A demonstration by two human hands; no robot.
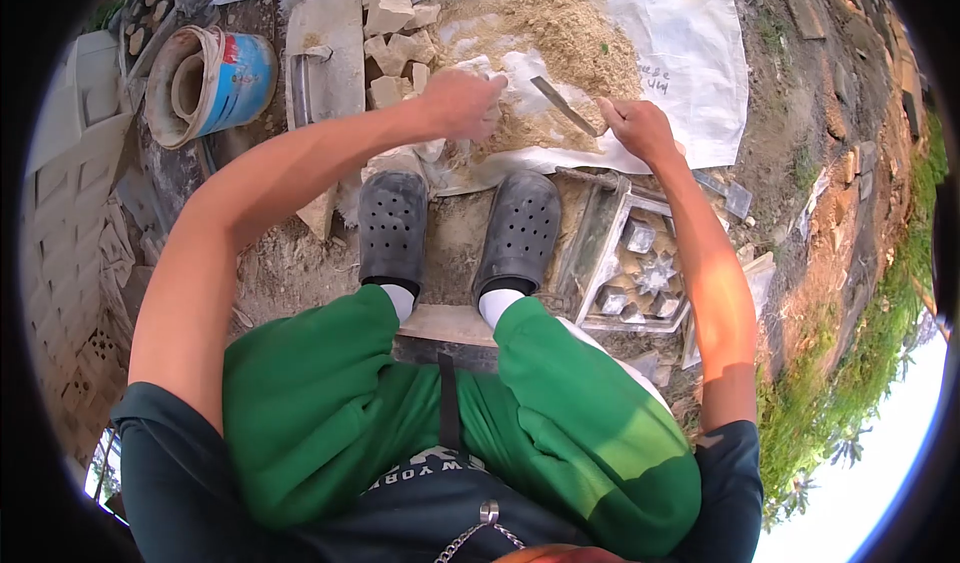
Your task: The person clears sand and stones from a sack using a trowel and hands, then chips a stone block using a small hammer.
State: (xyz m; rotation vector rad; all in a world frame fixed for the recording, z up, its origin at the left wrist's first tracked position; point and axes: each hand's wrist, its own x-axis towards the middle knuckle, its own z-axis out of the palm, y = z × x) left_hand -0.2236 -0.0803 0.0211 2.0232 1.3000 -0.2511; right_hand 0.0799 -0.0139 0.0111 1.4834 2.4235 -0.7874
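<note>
My right hand (640, 128) is closed around the handle end of a narrow, flat metal blade (565, 105), which looks like a slim trowel. The blade slants up and left over the white sack sheet (705, 63). Curled fingers show on my left hand (465, 103), above the sheet's left part; what they hold, if anything, is hidden. Between and beyond the hands lies a heap of tan, sandy powder (580, 38). Broken pale blocks (388, 11) sit just left of the heap.
A blue and white bucket (235, 83) stands at the left, beside a long pale slab (340, 38). Near my feet in dark clogs (392, 218) rests a metal mould with star-shaped relief (655, 275). Patterned blocks (60, 193) are stacked along the left edge.
</note>
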